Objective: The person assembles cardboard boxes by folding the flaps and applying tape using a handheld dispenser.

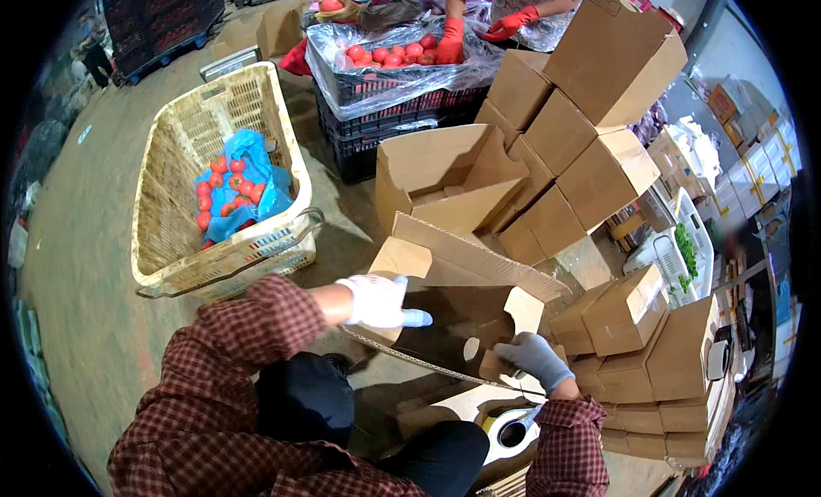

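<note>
An open cardboard box (440, 313) stands in front of my knees with its flaps raised and its inside in shadow. My left hand (376, 301), in a white glove with bluish fingertips, is at the box's left end, fingers stretched over the opening and thumb apart. At the right end, my right hand (532, 362) in a greyish glove closes on the cardboard at the near right corner; its fingertips are partly hidden. Below that hand, close to my knee, a roll of tape (511, 433) rests by more cardboard.
A yellowed plastic crate (154, 215) holds tomatoes (229, 187) on a blue bag. Behind, a person in red gloves (451, 42) reaches into a black crate (342, 86) of tomatoes. Stacked cartons (564, 146) rise at the right, more cartons (629, 317) nearer. Greens (686, 251) lie in a white basket.
</note>
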The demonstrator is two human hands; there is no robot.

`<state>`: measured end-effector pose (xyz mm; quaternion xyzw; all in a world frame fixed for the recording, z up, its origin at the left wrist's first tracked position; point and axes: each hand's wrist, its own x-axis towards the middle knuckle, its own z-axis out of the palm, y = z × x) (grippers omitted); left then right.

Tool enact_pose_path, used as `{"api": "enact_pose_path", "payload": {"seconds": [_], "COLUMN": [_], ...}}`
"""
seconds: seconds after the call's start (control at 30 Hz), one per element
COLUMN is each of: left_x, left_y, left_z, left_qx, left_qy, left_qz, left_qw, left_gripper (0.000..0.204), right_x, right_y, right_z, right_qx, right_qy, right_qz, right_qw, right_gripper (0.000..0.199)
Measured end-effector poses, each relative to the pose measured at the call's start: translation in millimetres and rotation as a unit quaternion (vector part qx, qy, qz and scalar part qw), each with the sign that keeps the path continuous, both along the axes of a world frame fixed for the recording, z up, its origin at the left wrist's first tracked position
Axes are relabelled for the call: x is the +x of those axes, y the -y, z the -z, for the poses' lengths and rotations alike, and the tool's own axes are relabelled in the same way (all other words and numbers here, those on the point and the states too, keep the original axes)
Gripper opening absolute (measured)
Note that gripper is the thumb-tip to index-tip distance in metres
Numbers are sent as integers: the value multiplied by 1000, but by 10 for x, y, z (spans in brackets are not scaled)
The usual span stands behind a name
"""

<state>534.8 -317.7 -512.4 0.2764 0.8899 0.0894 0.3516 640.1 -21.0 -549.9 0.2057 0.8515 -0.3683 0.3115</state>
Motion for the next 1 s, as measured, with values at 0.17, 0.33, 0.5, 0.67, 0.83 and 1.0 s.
{"api": "enact_pose_path", "payload": {"seconds": [0.17, 0.33, 0.5, 0.67, 0.83, 1.0], "left_x": [312, 46, -162, 217, 379, 429], "left_y": [263, 162, -20, -11, -32, -133], "left_z": [-10, 36, 190, 923, 1000, 1026], "left_qx": [24, 20, 23, 199, 256, 210], "left_qy": [-11, 36, -130, -443, -279, -350], "left_qz": [212, 172, 176, 256, 316, 355], "left_qw": [977, 984, 975, 836, 870, 841], "left_gripper": [87, 76, 65, 27, 70, 43], "right_x": [338, 288, 456, 303, -440, -740], "right_y": [-355, -347, -524, -277, 206, 5], "right_z": [390, 459, 491, 526, -139, 43], "right_qx": [-96, -47, -133, 244, 427, 389], "right_qy": [-114, -127, -273, -552, -556, -488], "right_qz": [72, 33, 272, 146, -42, -143], "right_qw": [986, 990, 913, 784, 712, 768], "right_gripper": [19, 19, 10, 21, 44, 39]}}
